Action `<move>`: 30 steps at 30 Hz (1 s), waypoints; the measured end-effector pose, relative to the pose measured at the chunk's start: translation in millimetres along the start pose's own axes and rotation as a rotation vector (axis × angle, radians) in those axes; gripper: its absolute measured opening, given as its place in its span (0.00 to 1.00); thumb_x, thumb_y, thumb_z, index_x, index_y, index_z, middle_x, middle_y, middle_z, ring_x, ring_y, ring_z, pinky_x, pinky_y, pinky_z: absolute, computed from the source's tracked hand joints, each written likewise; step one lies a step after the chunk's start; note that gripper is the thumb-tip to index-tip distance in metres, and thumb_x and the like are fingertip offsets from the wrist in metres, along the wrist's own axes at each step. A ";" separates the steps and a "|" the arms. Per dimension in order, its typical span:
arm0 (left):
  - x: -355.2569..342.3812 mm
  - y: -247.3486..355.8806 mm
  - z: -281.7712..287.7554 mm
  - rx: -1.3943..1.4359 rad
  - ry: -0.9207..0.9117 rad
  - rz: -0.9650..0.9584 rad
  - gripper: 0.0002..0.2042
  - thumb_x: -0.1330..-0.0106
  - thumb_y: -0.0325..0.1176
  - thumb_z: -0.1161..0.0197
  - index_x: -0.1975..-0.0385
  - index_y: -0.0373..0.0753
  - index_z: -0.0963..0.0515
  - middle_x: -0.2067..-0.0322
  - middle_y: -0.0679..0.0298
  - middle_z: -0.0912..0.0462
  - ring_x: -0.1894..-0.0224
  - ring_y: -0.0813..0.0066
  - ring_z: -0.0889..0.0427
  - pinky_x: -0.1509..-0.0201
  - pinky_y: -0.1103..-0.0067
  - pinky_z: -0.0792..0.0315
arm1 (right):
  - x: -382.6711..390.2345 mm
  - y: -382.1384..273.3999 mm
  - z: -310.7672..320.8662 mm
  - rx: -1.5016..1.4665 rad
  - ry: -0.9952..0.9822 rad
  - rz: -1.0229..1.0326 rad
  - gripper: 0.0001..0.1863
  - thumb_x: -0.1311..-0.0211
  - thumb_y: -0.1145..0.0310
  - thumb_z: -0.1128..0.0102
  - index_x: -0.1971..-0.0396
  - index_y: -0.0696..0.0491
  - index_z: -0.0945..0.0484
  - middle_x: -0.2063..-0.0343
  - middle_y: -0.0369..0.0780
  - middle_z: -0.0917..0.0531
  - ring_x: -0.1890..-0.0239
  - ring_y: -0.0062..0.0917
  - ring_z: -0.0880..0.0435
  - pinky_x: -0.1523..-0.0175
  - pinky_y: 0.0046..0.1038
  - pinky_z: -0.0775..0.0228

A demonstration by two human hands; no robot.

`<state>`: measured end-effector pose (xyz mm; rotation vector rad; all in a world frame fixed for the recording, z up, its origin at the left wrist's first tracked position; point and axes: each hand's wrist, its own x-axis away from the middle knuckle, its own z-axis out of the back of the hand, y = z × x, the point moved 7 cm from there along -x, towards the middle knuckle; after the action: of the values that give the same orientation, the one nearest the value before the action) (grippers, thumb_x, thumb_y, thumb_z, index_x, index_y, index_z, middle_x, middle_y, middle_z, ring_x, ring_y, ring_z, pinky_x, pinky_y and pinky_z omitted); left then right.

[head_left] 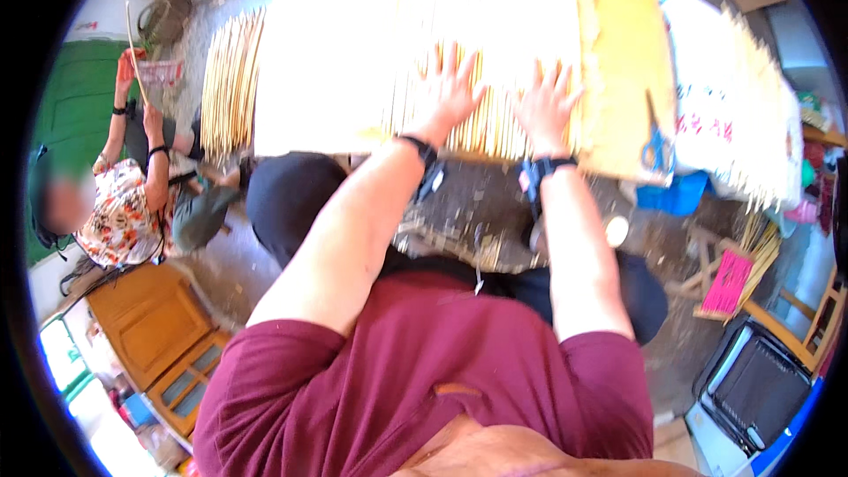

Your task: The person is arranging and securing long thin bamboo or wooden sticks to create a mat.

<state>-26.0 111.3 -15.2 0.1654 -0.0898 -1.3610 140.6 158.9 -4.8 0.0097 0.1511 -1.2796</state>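
Note:
Thin pale wooden sticks [484,137] lie side by side across the middle of a bright work table [327,79], their far ends washed out by glare. Flat over them rests my left hand [452,95], fingers spread and holding nothing. My right hand [545,108] lies palm down beside it, also spread, near the right edge of the row. To the right of that hand is a yellowish sheet [625,62]. Blue-handled scissors [655,152] lie at its near right corner.
More sticks [231,79] stand out at the table's left end. On the right, a white printed sack [729,115] has stick ends poking out. A seated person [128,203] at left holds a long stick. A pink sheet [729,283] and a dark open case [751,380] are lower right.

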 end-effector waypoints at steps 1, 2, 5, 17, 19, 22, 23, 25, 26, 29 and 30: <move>2.5 -3.4 -2.7 0.014 0.001 0.003 0.34 0.35 0.61 0.46 0.30 0.58 0.39 0.26 0.56 0.50 0.24 0.48 0.57 0.30 0.36 0.63 | 2.2 -2.4 -2.7 -0.035 -0.036 0.004 0.43 0.40 0.38 0.45 0.29 0.45 0.39 0.28 0.50 0.45 0.24 0.49 0.57 0.30 0.68 0.73; 5.5 1.4 -2.1 0.024 -0.024 -0.014 0.34 0.35 0.60 0.46 0.29 0.56 0.40 0.26 0.55 0.51 0.24 0.47 0.58 0.30 0.36 0.63 | 5.7 1.2 -5.1 -0.067 -0.082 -0.012 0.43 0.39 0.39 0.47 0.29 0.46 0.41 0.27 0.50 0.47 0.24 0.49 0.58 0.29 0.68 0.74; 15.2 5.1 11.6 0.009 -0.033 -0.013 0.34 0.33 0.58 0.47 0.29 0.53 0.41 0.25 0.54 0.52 0.23 0.47 0.59 0.30 0.36 0.64 | 10.8 -2.0 -0.3 -0.074 -0.132 -0.033 0.43 0.37 0.38 0.50 0.27 0.46 0.44 0.26 0.50 0.49 0.23 0.47 0.62 0.29 0.65 0.76; 7.1 7.0 15.3 0.008 -0.002 -0.010 0.35 0.32 0.61 0.52 0.28 0.53 0.42 0.25 0.53 0.52 0.23 0.47 0.62 0.30 0.37 0.70 | 2.2 -0.9 5.3 -0.067 -0.109 -0.024 0.41 0.34 0.38 0.52 0.27 0.46 0.44 0.26 0.48 0.50 0.23 0.45 0.63 0.28 0.64 0.78; 8.7 5.9 14.0 0.022 -0.027 0.002 0.35 0.32 0.61 0.52 0.28 0.52 0.42 0.25 0.54 0.52 0.23 0.47 0.62 0.30 0.37 0.70 | 3.5 -1.7 4.2 -0.060 -0.123 -0.023 0.41 0.34 0.38 0.53 0.27 0.46 0.45 0.26 0.48 0.50 0.23 0.45 0.64 0.28 0.63 0.79; 8.6 3.9 15.5 0.023 -0.017 0.014 0.34 0.32 0.60 0.51 0.27 0.54 0.43 0.25 0.54 0.52 0.23 0.48 0.61 0.28 0.39 0.70 | 2.9 -4.4 6.3 -0.068 -0.139 -0.021 0.42 0.34 0.39 0.53 0.27 0.47 0.46 0.26 0.48 0.50 0.23 0.45 0.65 0.28 0.62 0.80; 9.8 2.0 15.9 0.022 -0.012 0.035 0.34 0.32 0.60 0.51 0.27 0.54 0.43 0.25 0.54 0.52 0.23 0.48 0.61 0.28 0.39 0.70 | 2.9 -6.4 5.8 -0.069 -0.140 0.000 0.42 0.34 0.39 0.53 0.27 0.47 0.46 0.26 0.48 0.50 0.23 0.45 0.65 0.28 0.62 0.80; 10.2 3.7 16.0 0.035 -0.012 0.004 0.34 0.32 0.60 0.51 0.28 0.54 0.43 0.25 0.54 0.52 0.23 0.48 0.61 0.29 0.39 0.70 | 4.4 -4.3 4.7 -0.061 -0.152 -0.033 0.42 0.34 0.39 0.53 0.26 0.47 0.47 0.25 0.48 0.51 0.22 0.45 0.66 0.27 0.62 0.81; 9.8 2.8 15.2 0.013 -0.028 0.000 0.34 0.31 0.61 0.54 0.27 0.54 0.43 0.25 0.54 0.53 0.23 0.48 0.61 0.30 0.37 0.71 | 5.1 -5.3 5.4 -0.075 -0.155 -0.039 0.42 0.34 0.39 0.54 0.26 0.47 0.47 0.25 0.48 0.53 0.22 0.44 0.66 0.27 0.61 0.83; 13.4 2.4 19.3 0.056 -0.026 -0.005 0.33 0.31 0.59 0.51 0.28 0.53 0.42 0.25 0.53 0.52 0.23 0.47 0.61 0.29 0.37 0.70 | 6.9 -5.6 3.8 -0.073 -0.146 -0.029 0.41 0.34 0.39 0.54 0.26 0.47 0.46 0.25 0.48 0.54 0.22 0.44 0.66 0.28 0.61 0.84; 12.8 2.3 19.6 0.058 -0.025 -0.006 0.33 0.31 0.59 0.51 0.28 0.53 0.42 0.26 0.53 0.51 0.23 0.47 0.60 0.30 0.37 0.69 | 6.8 -5.9 3.5 -0.078 -0.125 -0.022 0.41 0.33 0.40 0.54 0.26 0.47 0.46 0.25 0.48 0.53 0.22 0.45 0.66 0.28 0.62 0.83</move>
<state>-24.3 98.0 4.1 0.1971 -0.1500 -1.3672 137.1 150.4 -1.7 -0.1386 0.0938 -1.2921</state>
